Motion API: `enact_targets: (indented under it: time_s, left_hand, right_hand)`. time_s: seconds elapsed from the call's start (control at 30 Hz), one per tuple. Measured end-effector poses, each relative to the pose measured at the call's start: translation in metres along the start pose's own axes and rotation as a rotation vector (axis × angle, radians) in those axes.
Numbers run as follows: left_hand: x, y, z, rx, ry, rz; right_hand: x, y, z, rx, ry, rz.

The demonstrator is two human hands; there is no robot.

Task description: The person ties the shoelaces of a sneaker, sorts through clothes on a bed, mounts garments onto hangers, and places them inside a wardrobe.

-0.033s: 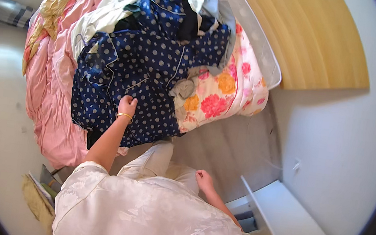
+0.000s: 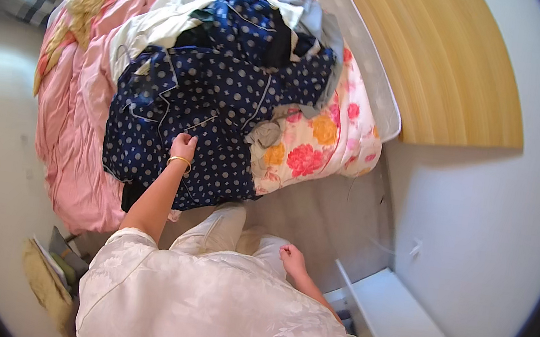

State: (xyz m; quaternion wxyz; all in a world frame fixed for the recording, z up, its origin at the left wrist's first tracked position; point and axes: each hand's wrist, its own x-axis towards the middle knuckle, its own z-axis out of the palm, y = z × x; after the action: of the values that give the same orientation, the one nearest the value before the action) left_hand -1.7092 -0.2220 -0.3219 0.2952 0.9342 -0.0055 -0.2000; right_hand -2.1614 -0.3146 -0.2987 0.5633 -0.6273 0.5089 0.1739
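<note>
A navy pajama shirt (image 2: 217, 155) with pale dots and white piping lies spread on the bed, on top of other clothes. My left hand (image 2: 183, 147), a gold bangle at its wrist, is closed on the shirt's lower front, just under a line of white piping. The fingertips are partly hidden against the cloth. Lower and to the right, my right hand (image 2: 292, 259) hangs beside my thigh in a loose fist, apart from the bed, with nothing visible in it.
White clothing (image 2: 160, 23) and a crumpled grey-beige garment (image 2: 265, 133) lie around the shirt. Beneath are a flowered quilt (image 2: 348, 138) and pink bedding (image 2: 68, 137). A wooden headboard (image 2: 444, 68) stands at the far right; a white cabinet (image 2: 412, 327) is at lower right.
The view has shifted slightly, so the bed and room sit a little differently in the picture. My left hand stays on the shirt and my right hand stays by my thigh.
</note>
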Motion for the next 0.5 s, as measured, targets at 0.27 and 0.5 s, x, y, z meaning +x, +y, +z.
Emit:
enact_targets:
  time_s: [0.27,0.5]
  left_hand:
    - [-0.067,-0.021,0.002,-0.281,-0.07,-0.31]
    - [-0.186,-0.071,-0.002,-0.52,-0.073,-0.497]
  right_hand:
    - [0.046,-0.024,-0.089,-0.318,-0.148,-0.102]
    - [0.137,-0.101,-0.168,-0.731,-0.2,-0.346]
